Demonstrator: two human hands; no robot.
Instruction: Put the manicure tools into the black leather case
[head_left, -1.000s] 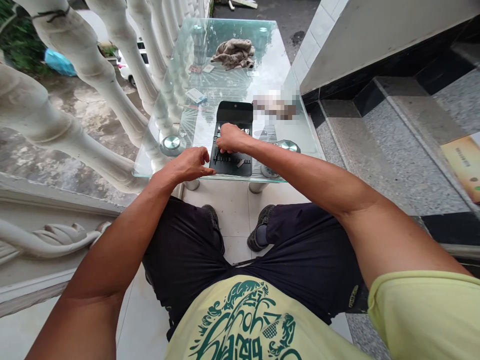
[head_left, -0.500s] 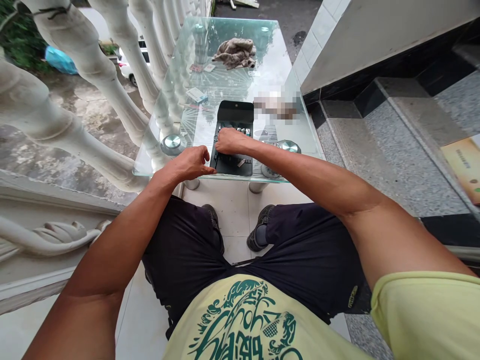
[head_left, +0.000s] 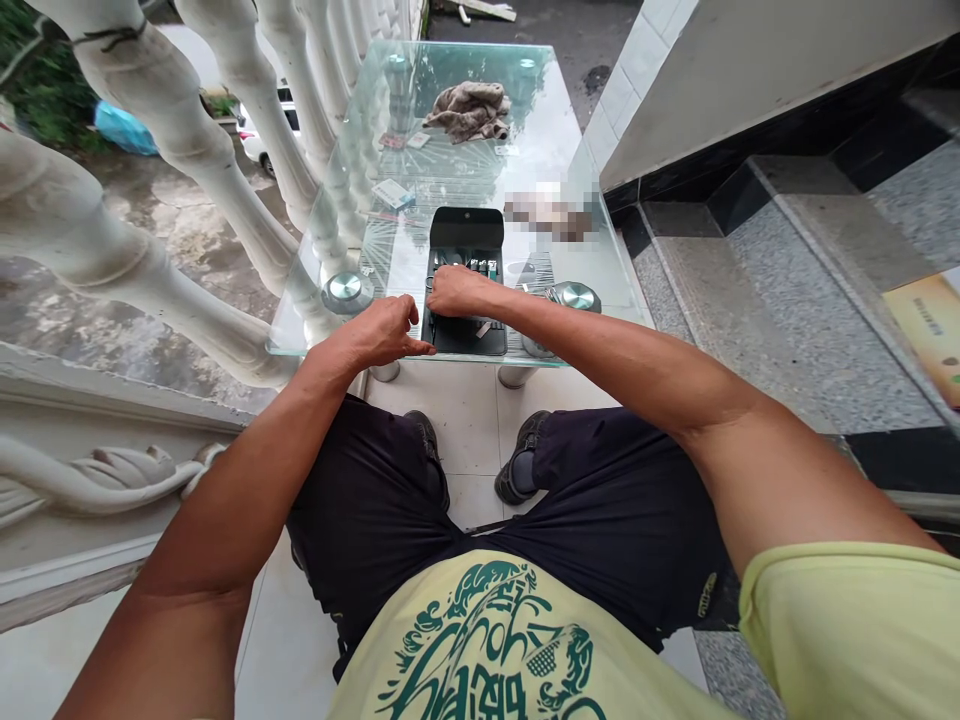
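Observation:
A black folding case (head_left: 466, 228) lies opened on the glass table, its flap with a snap turned away from me. Small tools (head_left: 486, 268) with shiny ends sit in a row inside it, too small to name surely. My right hand (head_left: 459, 291) is over the case's left half with its fingers curled in a pinch; whatever they hold is hidden beneath them. A small ring shape shows just left of these fingers. At the case's near left corner, my left hand (head_left: 390, 328) has thumb and fingers apart, the thumb tip against the case's edge.
The glass table (head_left: 517, 70) carries a crumpled brown cloth (head_left: 469, 110), a small box (head_left: 394, 194) and a blurred patch (head_left: 550, 214). White balusters (head_left: 150, 90) line the left side. Stone steps (head_left: 750, 260) rise at the right, with a cardboard box (head_left: 926, 325) on them.
The view has shifted slightly. My right hand stays curled over the case's left side, and my left thumb remains by its near left corner.

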